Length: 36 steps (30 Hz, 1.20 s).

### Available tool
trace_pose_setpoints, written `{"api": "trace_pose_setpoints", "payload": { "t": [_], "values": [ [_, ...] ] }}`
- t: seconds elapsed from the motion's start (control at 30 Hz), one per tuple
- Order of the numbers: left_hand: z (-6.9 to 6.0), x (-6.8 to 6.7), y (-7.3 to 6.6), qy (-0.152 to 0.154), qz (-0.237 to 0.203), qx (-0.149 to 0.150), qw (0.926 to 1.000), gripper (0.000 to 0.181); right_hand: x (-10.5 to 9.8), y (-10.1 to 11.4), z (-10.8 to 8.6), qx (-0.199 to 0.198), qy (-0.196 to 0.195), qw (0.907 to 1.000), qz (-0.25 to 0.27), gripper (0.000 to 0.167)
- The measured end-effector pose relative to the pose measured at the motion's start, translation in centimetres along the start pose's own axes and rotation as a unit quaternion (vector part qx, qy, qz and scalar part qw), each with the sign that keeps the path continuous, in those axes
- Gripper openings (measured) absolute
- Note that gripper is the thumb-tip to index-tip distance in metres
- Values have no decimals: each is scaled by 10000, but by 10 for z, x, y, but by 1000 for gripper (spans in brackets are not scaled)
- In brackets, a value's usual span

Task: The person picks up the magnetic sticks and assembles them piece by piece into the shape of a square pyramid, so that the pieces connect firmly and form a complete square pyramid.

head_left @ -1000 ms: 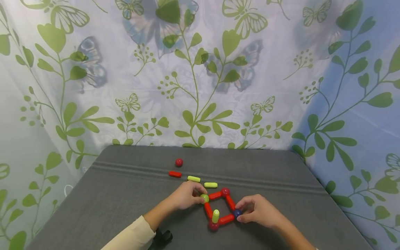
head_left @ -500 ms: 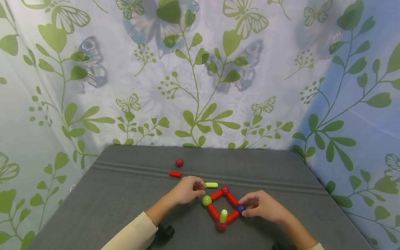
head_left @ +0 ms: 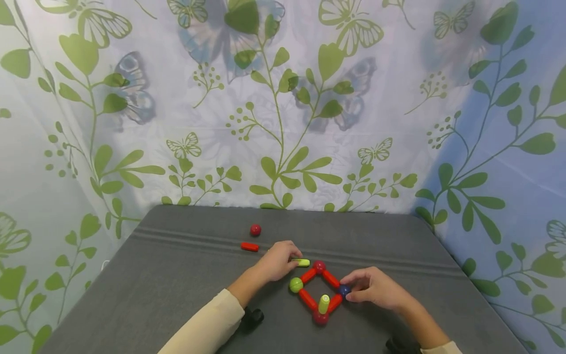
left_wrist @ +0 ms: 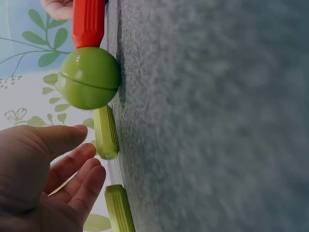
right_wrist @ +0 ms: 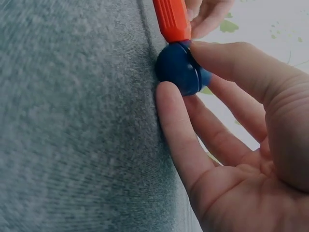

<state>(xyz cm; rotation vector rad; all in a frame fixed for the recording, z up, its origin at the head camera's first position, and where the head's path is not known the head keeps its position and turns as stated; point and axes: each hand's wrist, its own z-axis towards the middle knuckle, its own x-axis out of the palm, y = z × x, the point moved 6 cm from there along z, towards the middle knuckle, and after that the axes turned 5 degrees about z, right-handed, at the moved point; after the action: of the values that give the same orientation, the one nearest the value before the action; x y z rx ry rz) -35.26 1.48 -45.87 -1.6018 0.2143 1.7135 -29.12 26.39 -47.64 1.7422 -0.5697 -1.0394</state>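
Observation:
My left hand [head_left: 279, 261] reaches over the table by a yellow-green rod [head_left: 303, 262]. In the left wrist view, its thumb and fingers stand apart beside that rod [left_wrist: 105, 133]. My right hand [head_left: 376, 289] pinches a dark blue ball [head_left: 344, 291] between thumb and fingers. That ball is one corner of a diamond of red rods [head_left: 308, 299]. The other corners are a green ball [head_left: 296, 285], a far red ball [head_left: 319, 267] and a near red ball [head_left: 321, 317]. From the near red ball, a yellow-green rod [head_left: 325, 304] stands upright.
Farther back lie a loose red rod [head_left: 249, 247] and a loose red ball [head_left: 255, 229]. Another yellow-green rod [left_wrist: 119, 209] lies below my left fingers in the left wrist view; my hand mostly hides it in the head view. A patterned curtain [head_left: 212, 162] hangs behind the grey table [head_left: 177, 275].
My left hand has let go of the green ball and moved up and right to the yellow-green rod. The diamond has turned and shifted right, with my right hand still on the blue ball.

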Motion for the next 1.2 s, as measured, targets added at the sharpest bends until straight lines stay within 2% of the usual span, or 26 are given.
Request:
{"api": "trace_pose_setpoints", "payload": {
  "t": [0.13,0.27,0.67,0.77,0.93,1.07,1.2],
  "values": [
    [7,5,-4,171,352,110,9992,19,-2,-2,1,117,-219,9995,-171,34],
    [11,9,-7,214,580,164,9980,20,-2,-4,0,154,-339,9991,-209,34],
    [12,9,-4,326,319,-71,9989,20,-2,-7,-1,147,-318,9994,-57,35],
    [10,9,-1,291,143,-171,9993,21,-2,-9,0,146,-313,9994,-29,35],
    [7,7,6,122,-503,-458,9976,23,-2,-8,0,114,-329,9994,16,35],
    [0,5,8,109,-1151,-576,9916,30,-1,-6,1,49,-321,9994,134,35],
    [-9,2,8,178,-1761,-619,9823,36,0,-4,1,-4,-312,9994,144,35]
  ]
}}
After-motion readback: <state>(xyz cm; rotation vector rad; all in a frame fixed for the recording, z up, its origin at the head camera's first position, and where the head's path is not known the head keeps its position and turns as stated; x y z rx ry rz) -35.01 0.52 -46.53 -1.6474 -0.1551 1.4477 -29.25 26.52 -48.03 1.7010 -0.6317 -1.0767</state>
